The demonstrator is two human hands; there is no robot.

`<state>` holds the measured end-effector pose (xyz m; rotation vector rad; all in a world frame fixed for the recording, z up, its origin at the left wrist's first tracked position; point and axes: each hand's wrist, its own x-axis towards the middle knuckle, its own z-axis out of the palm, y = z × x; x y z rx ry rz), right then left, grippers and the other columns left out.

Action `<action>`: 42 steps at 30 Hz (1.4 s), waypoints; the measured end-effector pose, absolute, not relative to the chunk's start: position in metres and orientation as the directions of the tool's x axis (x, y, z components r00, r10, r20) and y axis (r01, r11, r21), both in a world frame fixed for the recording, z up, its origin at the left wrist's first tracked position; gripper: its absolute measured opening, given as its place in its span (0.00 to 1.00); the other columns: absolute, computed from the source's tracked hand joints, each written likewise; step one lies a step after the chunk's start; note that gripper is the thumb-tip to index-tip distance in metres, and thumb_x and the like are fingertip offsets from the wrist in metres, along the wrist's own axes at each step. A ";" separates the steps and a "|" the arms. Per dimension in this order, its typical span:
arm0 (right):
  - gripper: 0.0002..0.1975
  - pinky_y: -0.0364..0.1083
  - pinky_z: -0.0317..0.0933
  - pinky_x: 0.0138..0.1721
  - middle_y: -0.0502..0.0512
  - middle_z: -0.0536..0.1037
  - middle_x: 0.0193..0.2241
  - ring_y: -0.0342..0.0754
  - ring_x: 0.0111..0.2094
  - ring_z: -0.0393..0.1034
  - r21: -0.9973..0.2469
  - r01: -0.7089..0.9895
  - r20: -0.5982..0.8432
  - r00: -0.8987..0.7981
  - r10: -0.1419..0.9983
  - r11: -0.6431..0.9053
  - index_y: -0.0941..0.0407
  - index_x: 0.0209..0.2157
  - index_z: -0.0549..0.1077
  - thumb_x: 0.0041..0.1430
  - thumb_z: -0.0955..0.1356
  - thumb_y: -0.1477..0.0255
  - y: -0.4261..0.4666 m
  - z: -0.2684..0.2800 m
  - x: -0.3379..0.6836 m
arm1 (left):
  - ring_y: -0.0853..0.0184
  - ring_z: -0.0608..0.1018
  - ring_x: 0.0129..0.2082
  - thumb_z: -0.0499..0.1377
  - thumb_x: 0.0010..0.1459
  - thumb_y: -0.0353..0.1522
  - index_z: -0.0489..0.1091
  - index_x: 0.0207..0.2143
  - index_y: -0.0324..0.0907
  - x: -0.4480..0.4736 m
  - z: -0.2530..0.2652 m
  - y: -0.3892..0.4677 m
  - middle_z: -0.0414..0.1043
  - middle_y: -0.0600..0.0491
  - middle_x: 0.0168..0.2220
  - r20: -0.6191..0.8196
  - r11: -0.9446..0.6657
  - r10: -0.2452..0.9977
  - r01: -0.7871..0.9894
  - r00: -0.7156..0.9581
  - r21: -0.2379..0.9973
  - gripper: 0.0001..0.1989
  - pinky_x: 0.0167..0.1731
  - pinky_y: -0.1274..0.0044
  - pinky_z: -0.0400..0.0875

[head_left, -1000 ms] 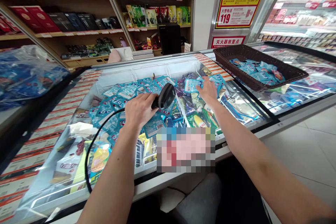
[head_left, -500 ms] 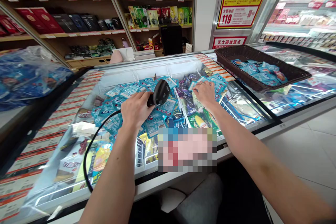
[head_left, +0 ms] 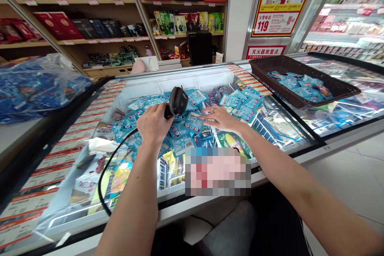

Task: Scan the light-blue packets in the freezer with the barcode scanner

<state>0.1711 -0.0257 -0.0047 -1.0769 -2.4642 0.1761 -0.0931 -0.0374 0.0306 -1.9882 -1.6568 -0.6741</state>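
Note:
My left hand (head_left: 154, 126) is wrapped round the handle of a black barcode scanner (head_left: 179, 102), its head raised over the freezer. A black cable (head_left: 103, 180) runs from it down along my forearm. Blue ice-cream packets (head_left: 144, 106) lie in a heap beneath the scanner. My right hand (head_left: 220, 118) has its fingers spread above a white wire divider (head_left: 213, 134); its fingertips are at a blue packet (head_left: 193, 122), and whether they touch it I cannot tell. Right of that hand lies another group of blue packets (head_left: 244, 102), over purple packets (head_left: 216, 95).
A brown basket (head_left: 261, 73) with several blue packets stands on the freezer's right side. At left lies a clear plastic bag of blue packages (head_left: 36, 92). Price labels (head_left: 45, 172) line the freezer's left edge. Shelves of boxes (head_left: 105, 41) stand behind. A blurred patch covers the front edge.
My right hand has moved left, from the blue packets on the right to the heap near the divider, and its fingers have spread. The scanner's head has turned slightly; my left hand still holds it.

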 end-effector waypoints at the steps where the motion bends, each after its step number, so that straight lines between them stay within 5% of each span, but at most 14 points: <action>1: 0.18 0.55 0.51 0.55 0.48 0.69 0.55 0.51 0.54 0.60 -0.285 0.669 0.339 -0.599 0.725 0.686 0.43 0.50 0.72 0.63 0.59 0.56 -0.025 -0.005 0.172 | 0.57 0.75 0.41 0.54 0.55 0.39 0.70 0.45 0.45 -0.093 0.031 -0.037 0.75 0.49 0.40 0.635 -0.163 0.758 0.986 0.148 -0.035 0.17 0.32 0.72 0.62; 7: 0.23 0.54 0.56 0.51 0.54 0.75 0.45 0.52 0.48 0.66 -0.288 0.790 0.370 -0.429 0.824 0.541 0.51 0.39 0.77 0.61 0.58 0.51 -0.022 -0.003 0.176 | 0.57 0.75 0.42 0.55 0.54 0.39 0.70 0.45 0.45 -0.091 0.032 -0.039 0.75 0.48 0.41 0.620 -0.156 0.774 0.988 0.127 -0.007 0.17 0.34 0.72 0.62; 15: 0.37 0.57 0.56 0.53 0.61 0.70 0.49 0.60 0.52 0.61 -0.251 0.870 0.371 -0.319 0.872 0.425 0.55 0.48 0.70 0.45 0.65 0.41 -0.027 -0.006 0.168 | 0.56 0.74 0.43 0.53 0.56 0.41 0.70 0.46 0.45 -0.089 0.033 -0.040 0.75 0.47 0.42 0.582 -0.168 0.803 0.986 0.128 0.014 0.18 0.34 0.71 0.62; 21: 0.37 0.56 0.60 0.50 0.59 0.69 0.51 0.57 0.50 0.64 -0.497 0.784 0.329 -0.226 0.917 0.372 0.55 0.52 0.62 0.42 0.73 0.54 -0.022 -0.005 0.176 | 0.56 0.74 0.44 0.52 0.56 0.41 0.70 0.47 0.45 -0.089 0.032 -0.040 0.75 0.47 0.41 0.567 -0.194 0.810 0.981 0.150 0.017 0.18 0.35 0.71 0.62; 25: 0.33 0.50 0.65 0.41 0.56 0.73 0.45 0.50 0.38 0.70 -0.689 0.632 0.340 -0.151 0.928 0.355 0.54 0.55 0.56 0.50 0.70 0.66 -0.019 -0.003 0.182 | 0.57 0.74 0.45 0.53 0.56 0.39 0.69 0.47 0.46 -0.087 0.032 -0.041 0.75 0.48 0.40 0.580 -0.240 0.788 0.970 0.207 -0.020 0.18 0.35 0.72 0.62; 30: 0.28 0.48 0.67 0.37 0.55 0.75 0.39 0.47 0.33 0.72 -0.739 0.574 0.443 0.020 0.896 0.352 0.56 0.56 0.55 0.53 0.65 0.72 -0.004 -0.008 0.193 | 0.58 0.74 0.44 0.52 0.57 0.39 0.69 0.47 0.46 -0.081 0.032 -0.042 0.75 0.48 0.42 0.572 -0.344 0.749 0.934 0.333 -0.094 0.17 0.34 0.72 0.63; 36: 0.15 0.49 0.64 0.44 0.58 0.76 0.44 0.50 0.44 0.71 -0.734 0.569 0.536 0.151 0.831 0.371 0.57 0.45 0.68 0.54 0.64 0.72 0.009 -0.010 0.207 | 0.59 0.75 0.41 0.51 0.57 0.38 0.70 0.45 0.46 -0.078 0.029 -0.041 0.75 0.49 0.37 0.478 -0.475 0.717 0.857 0.507 -0.197 0.16 0.32 0.73 0.63; 42: 0.15 0.48 0.65 0.41 0.55 0.76 0.44 0.49 0.42 0.71 -0.741 0.529 0.566 0.158 0.809 0.415 0.56 0.45 0.71 0.56 0.64 0.70 0.009 -0.010 0.208 | 0.59 0.75 0.41 0.52 0.57 0.37 0.69 0.45 0.46 -0.075 0.029 -0.042 0.75 0.50 0.37 0.464 -0.509 0.696 0.832 0.548 -0.219 0.15 0.30 0.73 0.63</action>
